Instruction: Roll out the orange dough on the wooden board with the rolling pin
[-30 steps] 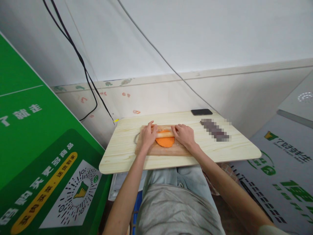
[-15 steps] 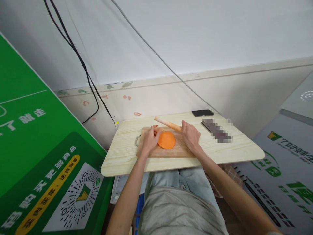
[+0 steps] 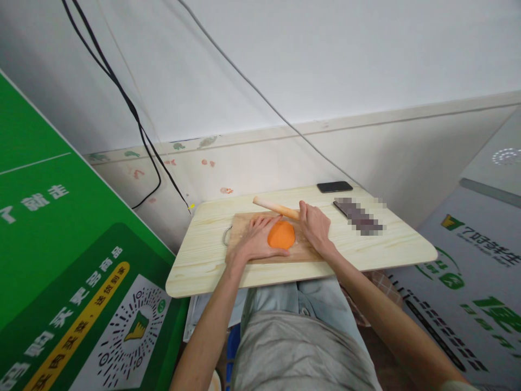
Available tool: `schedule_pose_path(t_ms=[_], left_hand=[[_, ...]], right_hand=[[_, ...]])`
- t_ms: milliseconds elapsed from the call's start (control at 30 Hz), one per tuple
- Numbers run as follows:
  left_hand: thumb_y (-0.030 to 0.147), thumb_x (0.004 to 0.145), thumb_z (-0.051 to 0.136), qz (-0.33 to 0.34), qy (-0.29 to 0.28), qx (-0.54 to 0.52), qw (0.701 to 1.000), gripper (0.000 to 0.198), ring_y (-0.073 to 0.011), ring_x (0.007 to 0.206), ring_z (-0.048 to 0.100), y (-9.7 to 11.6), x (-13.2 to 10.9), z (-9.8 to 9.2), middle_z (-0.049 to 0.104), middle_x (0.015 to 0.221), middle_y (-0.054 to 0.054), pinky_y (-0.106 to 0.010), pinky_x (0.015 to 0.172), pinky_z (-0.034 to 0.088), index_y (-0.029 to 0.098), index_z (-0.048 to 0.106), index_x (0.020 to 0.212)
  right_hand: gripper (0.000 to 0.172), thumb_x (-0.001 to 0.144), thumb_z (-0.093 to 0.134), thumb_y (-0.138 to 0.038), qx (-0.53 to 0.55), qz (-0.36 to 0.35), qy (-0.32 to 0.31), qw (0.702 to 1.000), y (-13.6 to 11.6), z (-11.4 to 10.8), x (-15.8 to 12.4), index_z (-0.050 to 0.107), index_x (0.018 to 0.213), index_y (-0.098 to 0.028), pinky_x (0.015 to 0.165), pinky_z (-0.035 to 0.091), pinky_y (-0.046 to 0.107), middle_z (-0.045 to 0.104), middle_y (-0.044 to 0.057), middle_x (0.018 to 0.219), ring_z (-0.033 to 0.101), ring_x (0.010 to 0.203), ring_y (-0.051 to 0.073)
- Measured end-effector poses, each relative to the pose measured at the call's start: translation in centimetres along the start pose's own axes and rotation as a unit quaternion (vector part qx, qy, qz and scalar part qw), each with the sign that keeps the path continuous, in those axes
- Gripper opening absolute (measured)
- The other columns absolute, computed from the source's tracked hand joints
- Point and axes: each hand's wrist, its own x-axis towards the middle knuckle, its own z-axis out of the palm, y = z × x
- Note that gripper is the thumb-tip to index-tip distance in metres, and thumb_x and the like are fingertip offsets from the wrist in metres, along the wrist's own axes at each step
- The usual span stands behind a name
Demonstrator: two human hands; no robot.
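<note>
A flat round of orange dough (image 3: 282, 234) lies on a wooden cutting board (image 3: 301, 254). My left hand (image 3: 255, 240) rests at the left side of the dough, thumb and fingers spread around its edge and touching it. In my right hand (image 3: 316, 224) is one end of a wooden rolling pin (image 3: 272, 206). The pin slants up to the left, beyond the far edge of the dough. My right palm hides its near end.
The board sits on a small pale wood-grain table (image 3: 195, 260), with a metal handle (image 3: 227, 235) at its left. A black phone (image 3: 334, 187) and a pixelated dark object (image 3: 358, 215) lie at the right. Green (image 3: 81, 228) and grey printed panels flank the table.
My left hand has gone from bent fingers at the dough's upper left edge to a wide spread around its left side. The right hand still grips the rolling pin in nearly the same place.
</note>
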Motion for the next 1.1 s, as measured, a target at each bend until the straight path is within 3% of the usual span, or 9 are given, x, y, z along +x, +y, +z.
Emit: schedule_pose_path(t_ms=[267,367,533,700,800,867,933,1033,1100], left_hand=[[0.028,0.078,0.080,0.039,0.079,-0.106,0.990,0.084,-0.0328,0.148,0.052,-1.3,0.0,0.0,0.056,0.160,-0.014,-0.050,0.129,0.036,0.021,0.051,0.156],[0.038,0.082,0.082,0.014,0.093,-0.079,0.992,0.080,-0.0351,0.145,0.053,-1.0,0.1,0.3,0.059,0.156,-0.014,-0.054,0.128,0.036,0.022,0.053,0.154],[0.060,0.074,0.090,-0.045,0.080,0.016,0.996,0.095,-0.0466,0.144,0.050,-0.1,0.3,0.9,0.060,0.151,-0.020,-0.065,0.124,0.035,0.019,0.056,0.153],[0.033,0.076,0.087,-0.005,0.071,-0.095,0.993,0.082,-0.0346,0.144,0.055,-0.5,0.1,0.1,0.061,0.155,-0.013,-0.054,0.127,0.039,0.024,0.056,0.151],[0.022,0.077,0.076,0.020,0.080,-0.134,0.988,0.059,-0.0318,0.138,0.059,-0.5,0.0,-0.4,0.066,0.146,-0.010,-0.049,0.123,0.044,0.024,0.066,0.135],[0.022,0.084,0.067,-0.003,0.149,-0.138,0.979,0.027,-0.0295,0.123,0.066,-0.5,-0.1,-0.5,0.073,0.124,-0.009,-0.046,0.114,0.051,0.023,0.070,0.111],[0.026,0.093,0.058,-0.064,0.271,-0.114,0.954,0.006,-0.0275,0.108,0.066,-0.6,-0.1,-0.5,0.070,0.103,-0.008,-0.044,0.103,0.054,0.024,0.063,0.092],[0.034,0.102,0.053,-0.157,0.414,-0.043,0.896,0.013,-0.0280,0.107,0.062,-1.0,0.0,-0.3,0.065,0.101,-0.009,-0.044,0.102,0.052,0.026,0.057,0.092],[0.035,0.103,0.054,-0.176,0.430,-0.014,0.885,0.012,-0.0288,0.112,0.060,-1.3,0.3,-0.2,0.065,0.108,-0.010,-0.046,0.107,0.049,0.025,0.059,0.100]], right_hand=[[0.065,0.118,0.020,-0.046,0.002,0.006,-0.004,1.000,-0.1,-0.5,-0.2,0.078,0.106,-0.018,0.075,0.038,0.032,0.081,0.015,0.106,0.073,0.101,0.026],[0.065,0.118,0.020,-0.045,0.001,0.008,-0.008,1.000,-0.2,-0.7,-0.3,0.078,0.105,-0.018,0.075,0.038,0.032,0.081,0.015,0.105,0.074,0.101,0.026],[0.064,0.118,0.022,-0.044,-0.004,0.003,-0.006,1.000,-0.2,-0.6,-0.2,0.078,0.105,-0.018,0.074,0.038,0.032,0.082,0.014,0.104,0.074,0.101,0.026],[0.063,0.118,0.022,-0.045,-0.004,0.006,-0.004,1.000,0.1,-0.2,-0.1,0.079,0.108,-0.019,0.075,0.039,0.032,0.082,0.014,0.104,0.075,0.101,0.026],[0.064,0.118,0.022,-0.045,-0.002,0.006,-0.005,1.000,0.2,-0.1,0.0,0.079,0.107,-0.019,0.075,0.040,0.032,0.082,0.014,0.104,0.075,0.100,0.026],[0.063,0.118,0.023,-0.045,-0.006,0.002,-0.005,1.000,0.2,-0.2,-0.1,0.079,0.107,-0.019,0.075,0.041,0.032,0.082,0.014,0.104,0.075,0.099,0.025],[0.062,0.118,0.024,-0.044,-0.016,-0.010,-0.002,1.000,0.1,-0.2,-0.2,0.079,0.105,-0.020,0.075,0.041,0.032,0.082,0.013,0.103,0.074,0.098,0.025],[0.059,0.118,0.027,-0.042,-0.043,-0.055,0.000,0.998,-0.2,-0.2,-0.4,0.078,0.101,-0.019,0.076,0.041,0.031,0.083,0.012,0.104,0.074,0.100,0.024],[0.056,0.118,0.030,-0.042,-0.060,-0.108,-0.007,0.992,-0.5,0.0,-0.6,0.078,0.098,-0.019,0.078,0.041,0.031,0.083,0.012,0.104,0.073,0.101,0.024]])
